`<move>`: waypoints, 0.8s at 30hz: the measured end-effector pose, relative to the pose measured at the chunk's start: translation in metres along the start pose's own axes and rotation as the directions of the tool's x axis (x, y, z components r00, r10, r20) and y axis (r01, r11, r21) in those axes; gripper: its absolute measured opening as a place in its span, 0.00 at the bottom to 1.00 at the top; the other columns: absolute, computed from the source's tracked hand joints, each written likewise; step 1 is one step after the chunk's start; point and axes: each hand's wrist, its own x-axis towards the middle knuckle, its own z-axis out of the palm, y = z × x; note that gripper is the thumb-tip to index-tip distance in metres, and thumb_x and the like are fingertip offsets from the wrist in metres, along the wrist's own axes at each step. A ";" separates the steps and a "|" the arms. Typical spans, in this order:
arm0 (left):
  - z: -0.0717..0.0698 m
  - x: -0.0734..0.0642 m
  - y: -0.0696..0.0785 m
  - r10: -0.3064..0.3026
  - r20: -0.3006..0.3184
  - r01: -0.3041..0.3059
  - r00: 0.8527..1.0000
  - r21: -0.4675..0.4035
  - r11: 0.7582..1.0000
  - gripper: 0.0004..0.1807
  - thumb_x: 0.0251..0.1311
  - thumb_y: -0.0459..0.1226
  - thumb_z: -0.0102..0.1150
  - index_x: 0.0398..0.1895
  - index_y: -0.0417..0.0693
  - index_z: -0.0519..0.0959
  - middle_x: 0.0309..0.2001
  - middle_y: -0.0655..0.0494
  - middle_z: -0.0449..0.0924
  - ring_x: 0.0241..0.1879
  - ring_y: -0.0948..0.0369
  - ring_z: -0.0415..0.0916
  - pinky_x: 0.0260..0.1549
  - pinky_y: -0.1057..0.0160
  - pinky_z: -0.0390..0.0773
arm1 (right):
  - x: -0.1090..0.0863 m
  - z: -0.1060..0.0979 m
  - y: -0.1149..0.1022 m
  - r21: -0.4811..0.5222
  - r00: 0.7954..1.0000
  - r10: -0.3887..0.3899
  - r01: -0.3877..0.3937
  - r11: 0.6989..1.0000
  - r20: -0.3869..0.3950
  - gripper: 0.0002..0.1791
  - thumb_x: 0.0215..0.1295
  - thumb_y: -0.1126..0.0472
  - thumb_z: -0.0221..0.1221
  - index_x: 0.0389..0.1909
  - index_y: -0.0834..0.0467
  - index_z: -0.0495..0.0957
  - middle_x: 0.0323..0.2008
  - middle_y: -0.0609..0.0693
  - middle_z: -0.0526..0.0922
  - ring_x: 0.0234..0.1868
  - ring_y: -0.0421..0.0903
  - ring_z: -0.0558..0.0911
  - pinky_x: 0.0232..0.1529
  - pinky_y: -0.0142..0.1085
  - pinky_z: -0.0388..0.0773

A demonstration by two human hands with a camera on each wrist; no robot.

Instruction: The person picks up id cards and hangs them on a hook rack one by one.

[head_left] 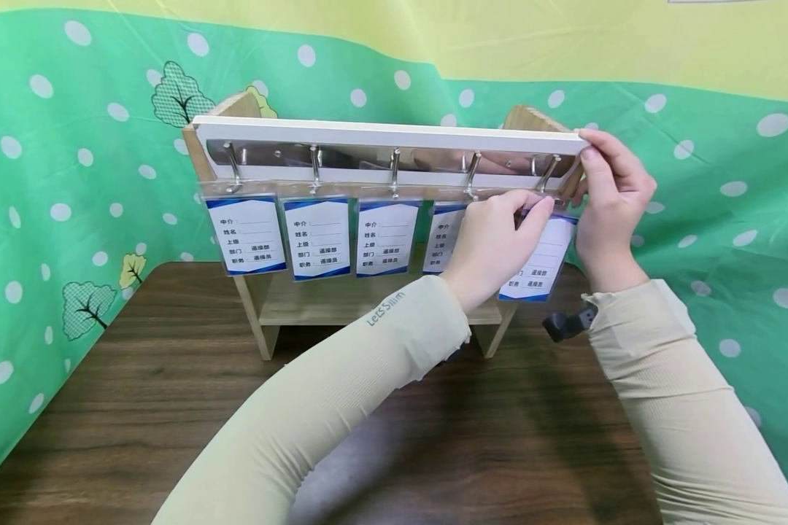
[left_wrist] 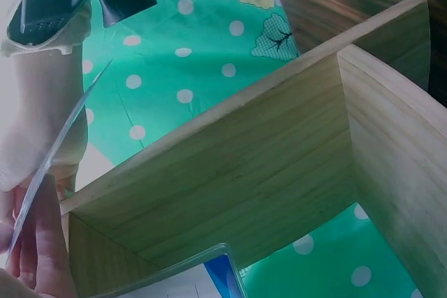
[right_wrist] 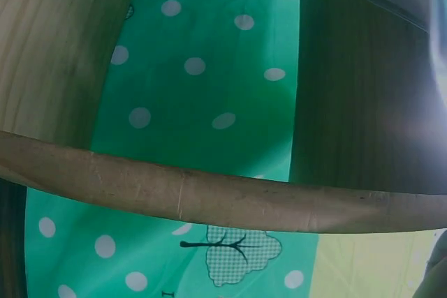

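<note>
A white hook rack (head_left: pixel 394 131) with a metal strip and several hooks lies along the top of a wooden stand (head_left: pixel 315 310). Clear badge holders with blue-and-white cards, such as the leftmost badge (head_left: pixel 246 237), hang along it. My left hand (head_left: pixel 495 244) pinches the top edge of the rightmost badge (head_left: pixel 538 255) just below the last hook (head_left: pixel 549 173), partly covering the badge beside it. My right hand (head_left: pixel 613 200) grips the rack's right end, thumb in front. In the left wrist view, a badge (left_wrist: pixel 52 144) appears edge-on by the fingers (left_wrist: pixel 52 242).
The stand rests on a dark wooden table (head_left: pixel 171 379). Its side panel (left_wrist: pixel 230 151) fills much of the left wrist view. Behind hangs a green and yellow cloth (head_left: pixel 368 65) with white dots and printed trees. A black wrist device (head_left: pixel 570 323) is on the right sleeve.
</note>
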 end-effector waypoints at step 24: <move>0.007 -0.003 -0.002 -0.069 0.000 0.069 0.998 -0.070 0.995 0.17 0.70 0.47 0.41 0.50 0.51 0.76 0.36 0.63 0.80 0.29 0.72 0.73 0.27 0.77 0.70 | 0.001 0.001 0.001 0.043 0.998 0.045 -0.044 0.998 -0.031 0.09 0.58 0.72 0.57 0.37 0.66 0.83 0.33 0.57 0.84 0.12 0.41 0.64 0.16 0.27 0.61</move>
